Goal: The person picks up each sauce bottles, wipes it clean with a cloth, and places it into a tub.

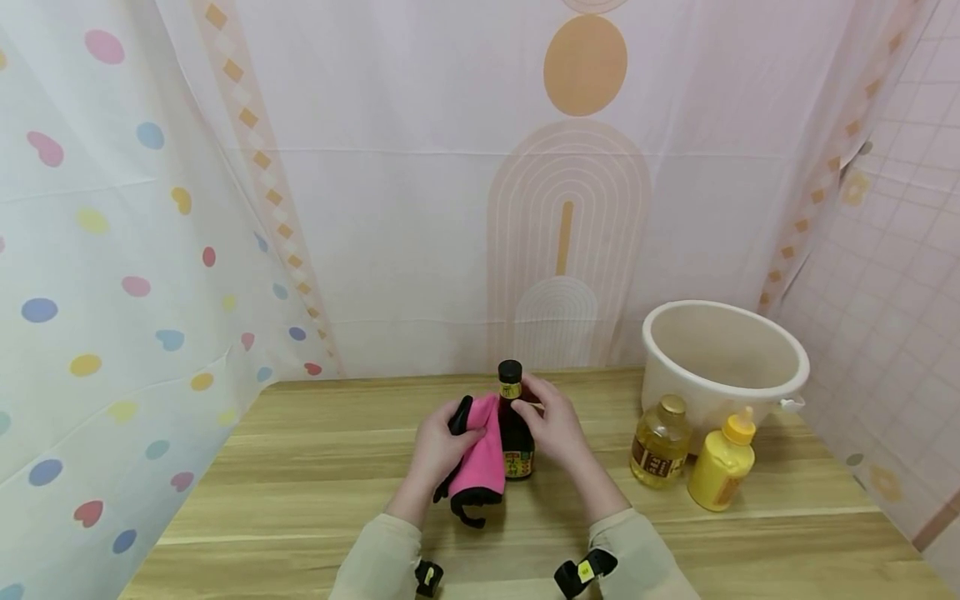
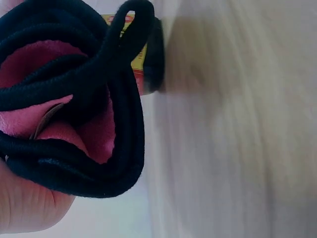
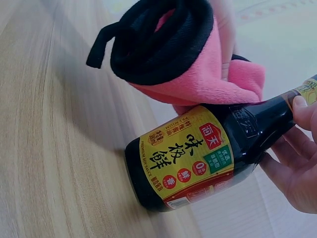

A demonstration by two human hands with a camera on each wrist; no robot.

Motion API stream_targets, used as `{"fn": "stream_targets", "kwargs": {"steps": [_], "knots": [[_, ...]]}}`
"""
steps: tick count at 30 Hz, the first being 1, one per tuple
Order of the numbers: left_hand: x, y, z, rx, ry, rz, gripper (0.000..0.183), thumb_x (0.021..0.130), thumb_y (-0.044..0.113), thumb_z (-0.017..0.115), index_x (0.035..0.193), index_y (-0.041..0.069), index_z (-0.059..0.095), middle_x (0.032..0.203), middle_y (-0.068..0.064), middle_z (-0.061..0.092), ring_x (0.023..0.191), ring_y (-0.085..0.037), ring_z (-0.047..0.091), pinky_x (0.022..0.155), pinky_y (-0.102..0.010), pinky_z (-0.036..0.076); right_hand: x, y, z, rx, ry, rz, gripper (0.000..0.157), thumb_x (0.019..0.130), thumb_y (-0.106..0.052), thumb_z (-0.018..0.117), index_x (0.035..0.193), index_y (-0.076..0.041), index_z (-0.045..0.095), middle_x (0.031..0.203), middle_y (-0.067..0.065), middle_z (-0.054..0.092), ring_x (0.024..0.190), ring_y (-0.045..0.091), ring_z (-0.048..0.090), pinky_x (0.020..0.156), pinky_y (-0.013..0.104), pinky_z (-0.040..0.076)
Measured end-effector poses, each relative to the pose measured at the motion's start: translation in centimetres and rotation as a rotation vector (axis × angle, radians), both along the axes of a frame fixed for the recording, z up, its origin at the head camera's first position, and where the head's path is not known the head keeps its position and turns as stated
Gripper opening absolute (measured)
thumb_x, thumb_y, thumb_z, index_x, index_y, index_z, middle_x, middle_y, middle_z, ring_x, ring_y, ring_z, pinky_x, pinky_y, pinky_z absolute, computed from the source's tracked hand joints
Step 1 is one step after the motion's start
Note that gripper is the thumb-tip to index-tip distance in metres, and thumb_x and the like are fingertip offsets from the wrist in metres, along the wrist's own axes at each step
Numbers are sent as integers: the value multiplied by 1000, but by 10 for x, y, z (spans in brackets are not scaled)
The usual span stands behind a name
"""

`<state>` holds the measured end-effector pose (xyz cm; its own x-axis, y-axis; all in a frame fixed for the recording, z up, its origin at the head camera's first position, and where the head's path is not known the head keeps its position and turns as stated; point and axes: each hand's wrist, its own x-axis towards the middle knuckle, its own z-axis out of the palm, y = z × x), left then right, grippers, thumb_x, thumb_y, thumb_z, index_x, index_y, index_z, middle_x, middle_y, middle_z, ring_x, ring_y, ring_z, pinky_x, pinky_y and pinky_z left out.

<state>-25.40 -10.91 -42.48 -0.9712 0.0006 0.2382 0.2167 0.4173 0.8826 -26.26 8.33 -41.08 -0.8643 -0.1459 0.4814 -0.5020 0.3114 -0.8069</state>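
My left hand (image 1: 441, 443) grips a folded pink cloth (image 1: 483, 454) with black edging and a black loop. In the left wrist view the cloth (image 2: 94, 134) shows its rolled end, black rim and pink inside. My right hand (image 1: 553, 421) holds a dark soy sauce bottle (image 1: 516, 433) near its neck, thumb on the front and fingers behind. The bottle is upright with its black cap on. Its yellow and red label (image 3: 185, 153) faces the right wrist camera. The cloth lies against the bottle's side. Whether the base touches the table cannot be told.
On the right of the wooden table (image 1: 315, 475) stands a cream bucket (image 1: 660, 358) with a handle. In front of it are a gold-capped bottle of yellow liquid (image 1: 660, 446) and a yellow squeeze bottle (image 1: 722, 467). Patterned curtains (image 1: 405, 250) hang behind and at the sides.
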Motion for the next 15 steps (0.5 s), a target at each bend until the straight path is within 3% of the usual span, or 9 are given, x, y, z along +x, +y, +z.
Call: {"fn": "stream_targets", "kwargs": {"steps": [7,15], "knots": [[-2,-1,-7,59,-53,-4,33,78,4,81,108,3,68,107,-15,68,98,-30,61,88,-48,49,0,0,0,0,-1,-7,39,93,1,64,132,0,59,113,18,61,107,34,61,91,48,51],[-3,-2,-11,45,-66,1,37,78,4,80,113,1,67,110,-17,67,100,-32,61,89,-49,49,1,-1,1,-4,-9,-5,40,93,1,64,133,0,59,115,19,61,107,34,61,91,49,51]]}}
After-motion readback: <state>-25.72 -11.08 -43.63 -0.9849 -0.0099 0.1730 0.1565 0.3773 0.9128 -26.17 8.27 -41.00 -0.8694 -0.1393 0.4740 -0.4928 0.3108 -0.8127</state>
